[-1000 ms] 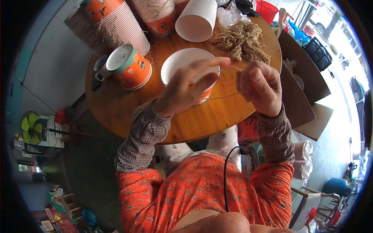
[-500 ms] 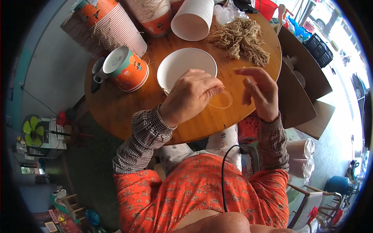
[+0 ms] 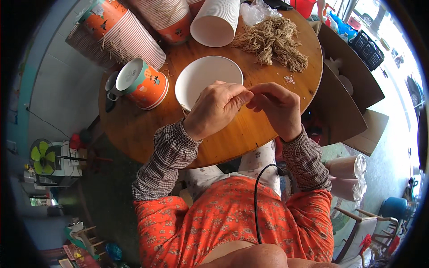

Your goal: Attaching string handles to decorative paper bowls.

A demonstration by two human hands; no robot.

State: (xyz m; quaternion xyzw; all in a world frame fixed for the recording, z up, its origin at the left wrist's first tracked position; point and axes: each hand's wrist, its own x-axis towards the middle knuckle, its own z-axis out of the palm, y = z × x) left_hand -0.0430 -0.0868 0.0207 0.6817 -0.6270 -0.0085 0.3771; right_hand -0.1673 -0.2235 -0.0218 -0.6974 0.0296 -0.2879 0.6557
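Note:
My left hand (image 3: 218, 108) is closed in a pinch over the near rim of a white paper bucket (image 3: 196, 82). The thin pale string that it held a moment ago is now hidden behind the fingers. Thumb and fingertips of my right hand (image 3: 281, 109) are pressed together and meet the left fingertips; what they grip is too small to make out. A bit of brown cord shows at the bucket's near left rim, beside my left wrist. Behind the hands lies a loose heap of tan twisted cords (image 3: 272, 42).
On the round wooden table (image 3: 223, 149) stand an orange printed bucket (image 3: 147, 87), a cup (image 3: 111, 85), stacked printed buckets (image 3: 129, 35) and stacked white buckets (image 3: 216, 24). White crumbs (image 3: 289, 79) lie at the right. An open cardboard box (image 3: 344, 85) sits beside the table.
My right hand has moved left and closed, bringing its fingertips to the left hand's. The string loop has gone out of sight, and white crumbs have come into view.

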